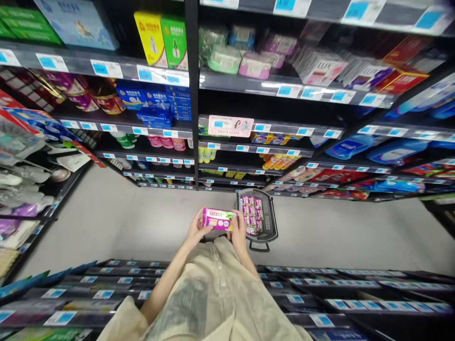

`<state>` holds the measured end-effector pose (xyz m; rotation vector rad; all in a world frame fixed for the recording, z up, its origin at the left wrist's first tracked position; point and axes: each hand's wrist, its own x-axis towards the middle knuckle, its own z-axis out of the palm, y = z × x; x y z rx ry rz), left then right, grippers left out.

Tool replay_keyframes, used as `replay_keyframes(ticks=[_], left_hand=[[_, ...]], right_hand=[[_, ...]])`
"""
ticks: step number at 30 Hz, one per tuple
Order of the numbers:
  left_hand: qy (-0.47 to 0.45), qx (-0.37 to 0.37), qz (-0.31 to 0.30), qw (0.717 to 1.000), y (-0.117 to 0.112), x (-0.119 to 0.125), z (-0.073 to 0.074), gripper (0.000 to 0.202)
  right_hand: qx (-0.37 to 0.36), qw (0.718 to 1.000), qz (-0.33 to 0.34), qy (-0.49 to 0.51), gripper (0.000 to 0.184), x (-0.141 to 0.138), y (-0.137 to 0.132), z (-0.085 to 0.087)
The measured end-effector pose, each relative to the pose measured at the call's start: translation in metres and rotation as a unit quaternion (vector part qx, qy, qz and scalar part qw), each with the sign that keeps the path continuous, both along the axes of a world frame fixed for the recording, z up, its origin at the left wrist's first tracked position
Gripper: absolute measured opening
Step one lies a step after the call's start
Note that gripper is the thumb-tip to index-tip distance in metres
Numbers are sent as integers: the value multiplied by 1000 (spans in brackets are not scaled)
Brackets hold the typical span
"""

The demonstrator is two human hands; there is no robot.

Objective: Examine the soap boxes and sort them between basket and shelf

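Note:
Both hands hold one purple, white and green soap-like packet (219, 219) in front of my body, its printed face up. My left hand (196, 228) wraps its left end, with the thumb along the lower edge. At the right end, my right hand (239, 226) grips it with fingers on the front face. Just to the right on the floor stands a dark grey shopping basket (270, 222), its handle toward me. Inside it lie several rows of similar purple packets (251, 213).
Ahead rises a dark shelf unit (194, 94) with boxed soaps (320, 68), blue boxes (156, 116) and blue bottles (350, 144). Behind me runs another shelf row (302, 298). A side rack (24, 189) stands left. Grey floor (142, 213) lies between them.

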<state>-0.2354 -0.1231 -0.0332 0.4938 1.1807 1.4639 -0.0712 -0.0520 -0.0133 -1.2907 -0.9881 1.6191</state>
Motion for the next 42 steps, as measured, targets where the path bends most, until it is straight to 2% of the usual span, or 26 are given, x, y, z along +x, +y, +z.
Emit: replay_keyframes(ticks=[2,5,8,13,16,19,24,30,36,42], left_hand=[[41,48,-29,998,-2,1,2,103],[76,87,-45,992,-2,3,2,95],[90,86,-51,991,1,2,1,91],[107,92,-81,987,2,-5,6,88],[95,95,-97,986,1,-3,9,84],[63,110,-77,989,1,4,6,87],[41,113,-39,992,-2,19,2,91],[44,151,-32,987,-4,28,5,88],[-13,141,-93,986,-4,24,7,85],[-33,105,-117,987,-6,24,13,87]], right_hand=[[-3,1000,-25,-7,55,3,-1,4],[-15,999,-40,-18,51,7,-2,7],[-12,998,-50,-26,49,7,-1,7],[63,992,-106,26,49,-1,2,8],[63,981,-163,83,52,-4,3,15],[56,971,-204,115,46,-5,3,25],[89,968,-206,111,44,-7,2,39],[102,963,-223,107,39,-5,4,49],[84,958,-245,121,28,-1,3,49],[57,957,-261,113,26,2,3,42]])
